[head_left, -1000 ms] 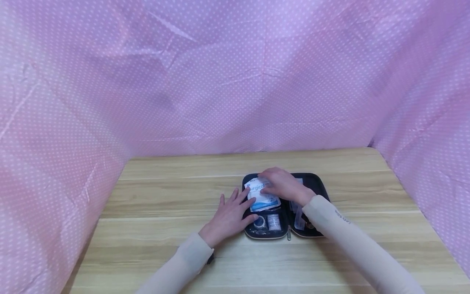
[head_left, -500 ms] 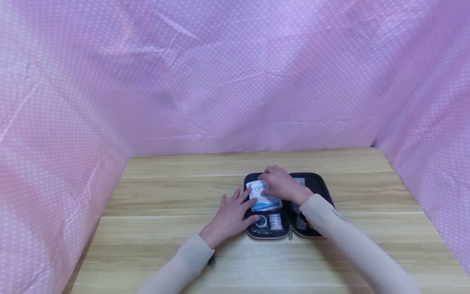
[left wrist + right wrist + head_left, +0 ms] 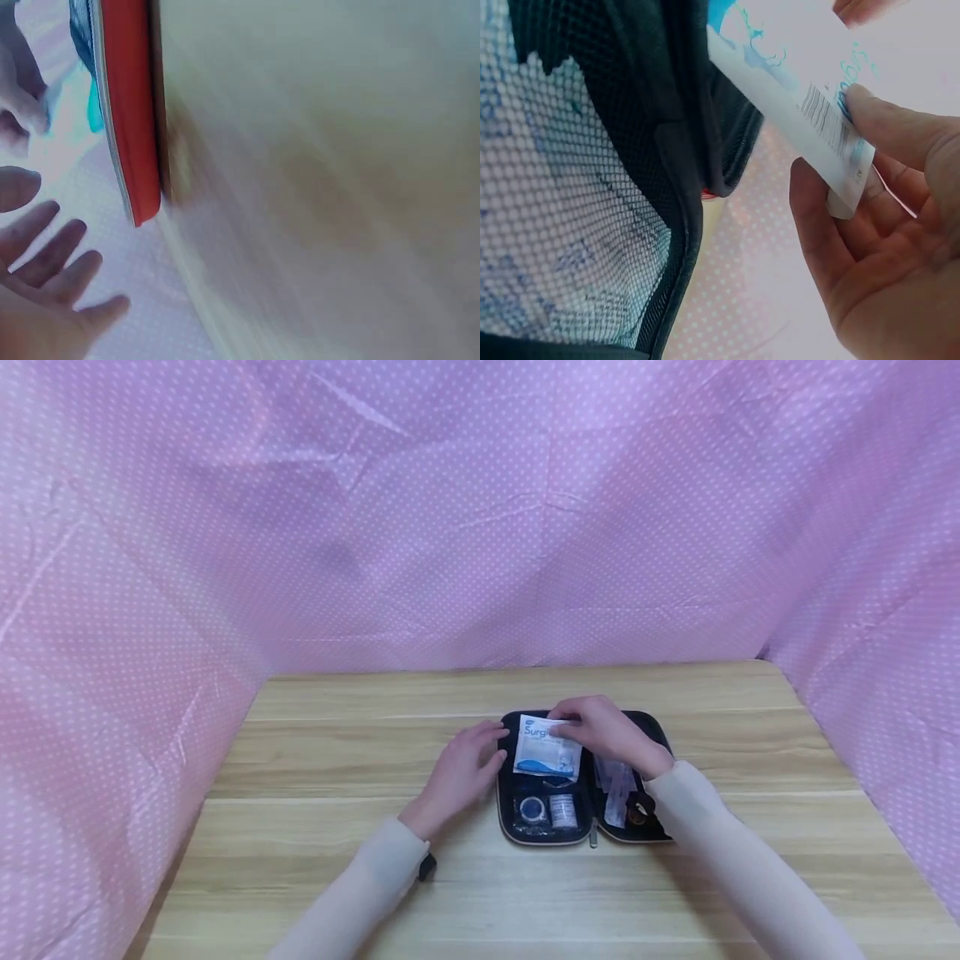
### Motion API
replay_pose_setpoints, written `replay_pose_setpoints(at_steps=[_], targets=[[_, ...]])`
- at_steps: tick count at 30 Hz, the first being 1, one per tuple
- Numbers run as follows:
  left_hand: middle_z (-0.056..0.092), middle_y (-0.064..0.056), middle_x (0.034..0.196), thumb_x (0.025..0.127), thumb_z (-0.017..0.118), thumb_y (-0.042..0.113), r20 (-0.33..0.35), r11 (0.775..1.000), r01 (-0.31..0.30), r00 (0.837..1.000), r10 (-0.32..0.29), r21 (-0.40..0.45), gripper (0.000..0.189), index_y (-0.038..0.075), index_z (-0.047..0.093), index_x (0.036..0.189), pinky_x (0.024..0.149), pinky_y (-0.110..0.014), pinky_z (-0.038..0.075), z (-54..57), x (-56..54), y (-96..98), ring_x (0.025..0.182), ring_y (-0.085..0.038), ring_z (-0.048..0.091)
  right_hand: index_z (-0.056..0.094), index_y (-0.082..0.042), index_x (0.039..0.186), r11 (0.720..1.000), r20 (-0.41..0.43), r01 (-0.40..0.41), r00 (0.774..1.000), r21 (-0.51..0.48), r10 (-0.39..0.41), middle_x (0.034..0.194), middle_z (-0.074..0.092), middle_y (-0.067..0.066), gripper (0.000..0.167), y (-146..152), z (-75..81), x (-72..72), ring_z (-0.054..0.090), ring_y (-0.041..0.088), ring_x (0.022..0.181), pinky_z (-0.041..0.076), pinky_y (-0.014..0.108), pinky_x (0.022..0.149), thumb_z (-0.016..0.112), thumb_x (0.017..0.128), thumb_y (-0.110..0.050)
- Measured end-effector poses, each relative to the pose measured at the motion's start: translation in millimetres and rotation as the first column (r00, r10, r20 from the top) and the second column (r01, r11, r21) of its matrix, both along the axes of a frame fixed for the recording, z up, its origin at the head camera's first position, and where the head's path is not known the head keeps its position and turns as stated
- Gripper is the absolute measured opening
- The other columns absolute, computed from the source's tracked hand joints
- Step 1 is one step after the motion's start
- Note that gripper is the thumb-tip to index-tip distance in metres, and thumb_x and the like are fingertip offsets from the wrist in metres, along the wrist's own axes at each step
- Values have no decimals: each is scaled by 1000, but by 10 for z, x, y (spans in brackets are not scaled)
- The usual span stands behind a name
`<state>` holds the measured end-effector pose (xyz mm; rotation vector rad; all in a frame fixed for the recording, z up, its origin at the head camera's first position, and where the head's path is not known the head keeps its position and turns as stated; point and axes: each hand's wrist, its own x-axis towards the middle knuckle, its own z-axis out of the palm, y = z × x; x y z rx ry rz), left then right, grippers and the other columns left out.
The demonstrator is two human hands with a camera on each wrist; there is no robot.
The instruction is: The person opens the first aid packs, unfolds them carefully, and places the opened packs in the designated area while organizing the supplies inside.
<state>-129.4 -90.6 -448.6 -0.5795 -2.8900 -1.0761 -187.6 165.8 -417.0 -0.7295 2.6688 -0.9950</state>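
An open black zip case lies flat on the table in the head view; the left wrist view shows its red outer side. My right hand pinches a flat white-and-blue packet, printed "Surgi…", by its upper right edge. In the right wrist view the thumb lies on the packet's face and the fingers are behind it. The packet is lifted and tilted over the case's left half. My left hand is beside the case's left edge, fingers loosely spread and holding nothing.
A white ring-shaped roll with a blue centre and a printed white roll sit in the case's lower left. Clear plastic packets fill part of the right half, beneath mesh. Pink dotted cloth surrounds the wooden table.
My right hand has moved right and raised the packet from the left half of the case. My left hand has drawn back left off the packet and the case's edge.
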Motion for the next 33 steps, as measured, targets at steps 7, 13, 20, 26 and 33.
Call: replay_pose_setpoints(at_steps=[7,13,20,26,33], targets=[[55,-13,151,104,64,21,-9,991,97,995,-99,-95,40,4,63,141,121,-49,33,-51,-259,37,147,-32,42,77,-9,115,996,-32,81,996,-46,-82,109,76,4,19,108,33,106,67,18,96,58,44,86,72,99,-19],[50,-11,156,100,72,26,13,941,193,980,-198,-277,48,4,63,141,123,-45,31,-84,-380,80,152,-30,35,77,-7,112,988,-43,126,991,-92,-130,104,76,4,18,181,57,191,65,17,88,55,38,79,73,99,-18],[53,-13,153,95,78,29,-67,891,235,957,-281,-388,42,6,71,129,124,-43,28,-145,-466,108,151,-30,36,78,-8,113,980,-64,169,982,-109,-177,107,76,5,19,235,66,275,66,18,89,55,40,81,74,98,-19],[56,-15,148,94,79,26,-84,880,239,951,-297,-410,31,7,74,118,123,-43,30,-146,-513,129,148,-32,40,77,-7,113,973,-53,191,979,-127,-199,106,76,6,19,248,84,321,66,17,87,56,37,78,73,98,-17],[67,-14,135,98,73,20,-159,860,259,920,-359,-440,14,8,78,104,114,-40,44,-180,-575,114,137,-32,54,77,-4,111,972,-69,182,979,-152,-194,105,76,6,18,249,87,346,65,15,84,55,32,76,74,98,-15]])
